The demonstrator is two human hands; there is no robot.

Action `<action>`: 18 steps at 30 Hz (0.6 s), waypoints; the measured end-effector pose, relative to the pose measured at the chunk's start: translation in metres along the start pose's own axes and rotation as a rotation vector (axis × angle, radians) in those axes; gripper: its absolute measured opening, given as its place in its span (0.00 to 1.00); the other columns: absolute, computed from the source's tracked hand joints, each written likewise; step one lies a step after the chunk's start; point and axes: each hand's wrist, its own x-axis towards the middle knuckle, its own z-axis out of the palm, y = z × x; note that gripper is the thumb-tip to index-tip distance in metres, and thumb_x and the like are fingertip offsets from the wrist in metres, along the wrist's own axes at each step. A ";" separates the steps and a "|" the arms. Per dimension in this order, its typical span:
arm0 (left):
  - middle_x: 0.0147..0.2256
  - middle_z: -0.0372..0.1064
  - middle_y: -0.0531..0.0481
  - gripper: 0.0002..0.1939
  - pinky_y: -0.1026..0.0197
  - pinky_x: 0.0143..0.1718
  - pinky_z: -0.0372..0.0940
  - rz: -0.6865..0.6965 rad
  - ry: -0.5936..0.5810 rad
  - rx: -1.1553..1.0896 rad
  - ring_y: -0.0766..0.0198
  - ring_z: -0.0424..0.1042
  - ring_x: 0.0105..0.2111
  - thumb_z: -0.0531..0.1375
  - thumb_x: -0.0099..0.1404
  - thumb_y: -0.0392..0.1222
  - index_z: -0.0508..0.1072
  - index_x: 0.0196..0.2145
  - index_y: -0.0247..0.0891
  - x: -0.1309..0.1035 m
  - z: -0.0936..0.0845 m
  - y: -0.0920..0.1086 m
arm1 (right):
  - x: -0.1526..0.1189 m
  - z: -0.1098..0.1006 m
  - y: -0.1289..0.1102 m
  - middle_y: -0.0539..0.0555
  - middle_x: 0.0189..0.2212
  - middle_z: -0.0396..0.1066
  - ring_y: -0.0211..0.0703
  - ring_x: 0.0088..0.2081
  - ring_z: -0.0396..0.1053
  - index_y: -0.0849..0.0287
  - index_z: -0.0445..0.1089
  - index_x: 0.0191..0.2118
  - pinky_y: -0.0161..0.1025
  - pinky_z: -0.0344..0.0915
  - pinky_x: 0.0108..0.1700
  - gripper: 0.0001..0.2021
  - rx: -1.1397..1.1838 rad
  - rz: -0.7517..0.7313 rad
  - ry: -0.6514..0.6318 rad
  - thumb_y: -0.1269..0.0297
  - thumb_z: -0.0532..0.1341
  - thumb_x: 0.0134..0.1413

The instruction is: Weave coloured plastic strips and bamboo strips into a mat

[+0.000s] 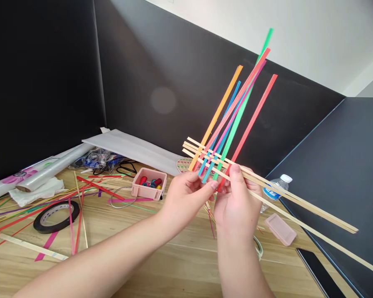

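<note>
Both hands hold up a partly woven piece of flat strips above the table. Several coloured strips slant up to the right, among them an orange strip, a green strip and a red strip. Pale natural strips cross them and stretch far out to the right. My left hand pinches the lower ends of the coloured strips at the crossing. My right hand grips the crossing's right side, thumb on top of the pale strips. The fingers behind the weave are partly hidden.
Left on the table lie loose coloured strips, a black tape roll and a plastic-wrapped roll. Behind my hands are a pink box of small coloured items and a woven piece. To the right are a bottle, pink lid and phone.
</note>
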 end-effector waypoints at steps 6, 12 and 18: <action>0.21 0.68 0.54 0.06 0.67 0.26 0.63 0.046 0.030 0.009 0.69 0.66 0.22 0.64 0.58 0.39 0.73 0.25 0.35 -0.001 0.000 0.001 | -0.001 -0.003 0.001 0.43 0.17 0.58 0.30 0.20 0.58 0.59 0.66 0.24 0.31 0.60 0.25 0.13 0.001 -0.034 -0.008 0.59 0.67 0.52; 0.24 0.71 0.55 0.02 0.68 0.27 0.64 0.103 0.003 -0.023 0.70 0.67 0.24 0.64 0.58 0.36 0.75 0.28 0.36 -0.002 -0.001 -0.002 | -0.009 0.004 0.000 0.44 0.19 0.64 0.32 0.22 0.63 0.59 0.68 0.25 0.32 0.64 0.27 0.11 0.036 -0.086 0.005 0.62 0.66 0.54; 0.28 0.74 0.53 0.02 0.67 0.33 0.68 0.093 -0.019 -0.061 0.68 0.72 0.29 0.63 0.60 0.35 0.76 0.30 0.36 -0.005 0.002 -0.004 | -0.015 0.004 0.004 0.48 0.25 0.71 0.39 0.26 0.71 0.59 0.70 0.30 0.37 0.69 0.27 0.09 0.061 -0.045 0.079 0.60 0.65 0.55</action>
